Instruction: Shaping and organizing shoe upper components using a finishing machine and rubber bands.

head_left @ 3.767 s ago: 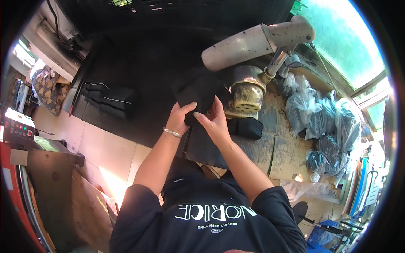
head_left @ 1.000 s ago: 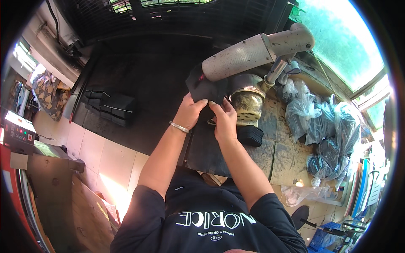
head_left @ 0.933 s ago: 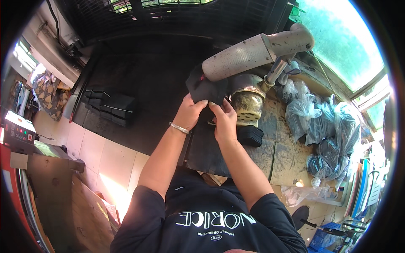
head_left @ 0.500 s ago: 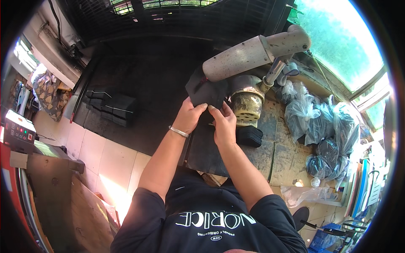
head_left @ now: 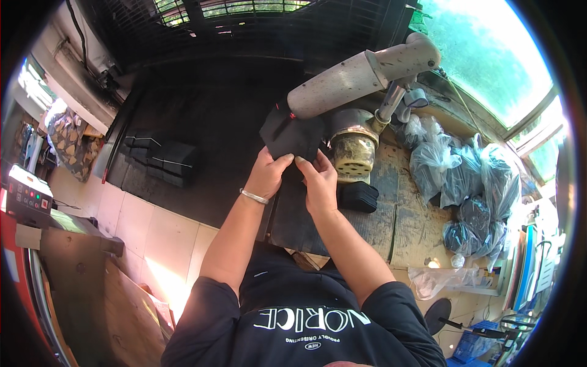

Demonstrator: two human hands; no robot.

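left hand (head_left: 267, 176) pinches lower edge of black cloth piece (head_left: 291, 134), cloth just above fingers. right hand (head_left: 319, 180) grips same edge, touching beside left. cloth's upper end meets grey cylinder arm (head_left: 361, 74); contact hard to make out. right of hands: clear bags (head_left: 455, 174) holding dark pieces, well apart.

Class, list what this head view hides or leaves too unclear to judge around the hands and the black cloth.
- Palms of left hand and right hand: turned away from the camera.
- Front of black cloth: dark, its folds are lost.
- Contents of plastic bags: too dark.
- Panel buttons: too small, at the rim.
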